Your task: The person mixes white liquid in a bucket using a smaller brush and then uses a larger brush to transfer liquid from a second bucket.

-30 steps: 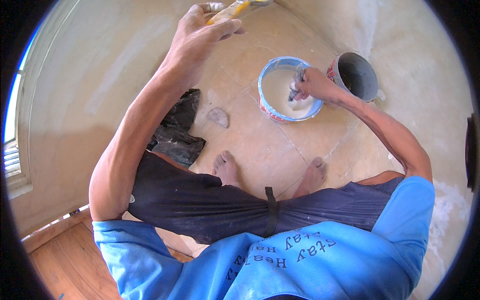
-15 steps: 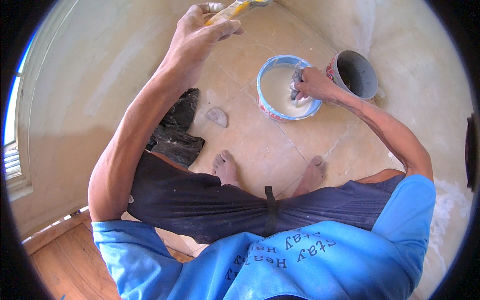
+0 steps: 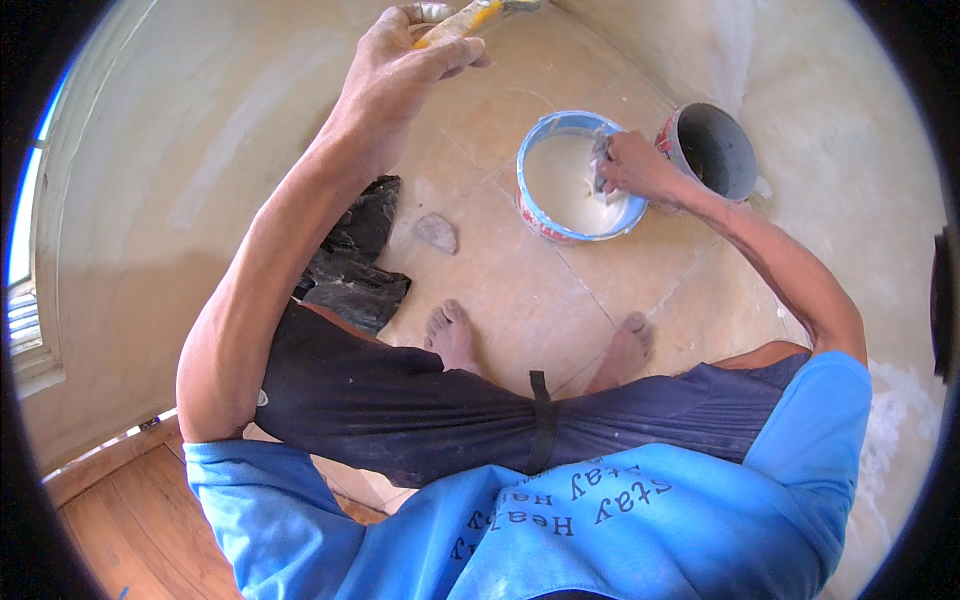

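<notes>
A pale, yellow-streaked tool [image 3: 468,22], its surface worn and smeared, slants up and away to the right from the fingers of the left hand [image 3: 412,45]. A grey object [image 3: 600,165], too small to identify, is gripped in the right hand [image 3: 635,168]. Beneath that hand, a round bucket [image 3: 524,178] with a smeared blue rim stands upright, holding creamy white liquid [image 3: 560,180].
</notes>
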Demonstrator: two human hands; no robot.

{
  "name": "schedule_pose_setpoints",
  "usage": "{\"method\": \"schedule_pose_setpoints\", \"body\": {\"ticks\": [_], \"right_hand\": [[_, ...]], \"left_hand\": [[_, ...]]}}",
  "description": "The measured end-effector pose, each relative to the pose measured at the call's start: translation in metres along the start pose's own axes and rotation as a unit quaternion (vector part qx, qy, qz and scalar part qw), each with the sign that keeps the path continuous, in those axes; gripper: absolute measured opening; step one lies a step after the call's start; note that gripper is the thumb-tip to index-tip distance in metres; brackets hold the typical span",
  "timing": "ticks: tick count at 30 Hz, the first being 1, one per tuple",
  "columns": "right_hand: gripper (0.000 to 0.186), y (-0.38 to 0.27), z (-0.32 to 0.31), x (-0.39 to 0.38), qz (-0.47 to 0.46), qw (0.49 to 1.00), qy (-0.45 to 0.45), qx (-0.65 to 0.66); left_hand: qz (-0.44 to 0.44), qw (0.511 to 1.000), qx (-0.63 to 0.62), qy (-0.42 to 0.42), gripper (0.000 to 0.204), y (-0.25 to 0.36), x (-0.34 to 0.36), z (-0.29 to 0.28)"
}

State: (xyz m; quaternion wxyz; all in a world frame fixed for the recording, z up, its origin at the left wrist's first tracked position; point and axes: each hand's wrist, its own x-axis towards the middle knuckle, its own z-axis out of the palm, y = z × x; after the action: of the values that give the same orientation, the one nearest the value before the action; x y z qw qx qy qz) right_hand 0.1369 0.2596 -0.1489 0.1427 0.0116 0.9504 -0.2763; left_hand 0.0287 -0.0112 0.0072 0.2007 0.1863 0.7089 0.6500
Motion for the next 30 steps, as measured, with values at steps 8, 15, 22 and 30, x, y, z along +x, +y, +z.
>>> {"method": "schedule_pose_setpoints", "body": {"ticks": [8,15,22,30], "right_hand": [[0.028,-0.003,-0.001,0.0,-0.006,1.0,0.006,0.019],[0.027,-0.006,-0.012,0.006,0.06,0.996,-0.016,-0.067],[0.027,-0.008,-0.014,0.005,0.034,0.993,0.1,0.044],[0.027,-0.016,-0.014,0.001,0.037,0.994,0.088,0.051]], "left_hand": [[0.071,0.996,0.041,-0.034,0.043,-0.011,0.006,-0.009],[0.041,0.999,0.029,-0.005,0.04,-0.004,0.002,-0.005],[0.052,0.998,0.025,-0.013,0.042,-0.007,0.004,-0.006],[0.047,0.998,0.032,-0.012,0.04,-0.006,0.004,-0.006]]}}
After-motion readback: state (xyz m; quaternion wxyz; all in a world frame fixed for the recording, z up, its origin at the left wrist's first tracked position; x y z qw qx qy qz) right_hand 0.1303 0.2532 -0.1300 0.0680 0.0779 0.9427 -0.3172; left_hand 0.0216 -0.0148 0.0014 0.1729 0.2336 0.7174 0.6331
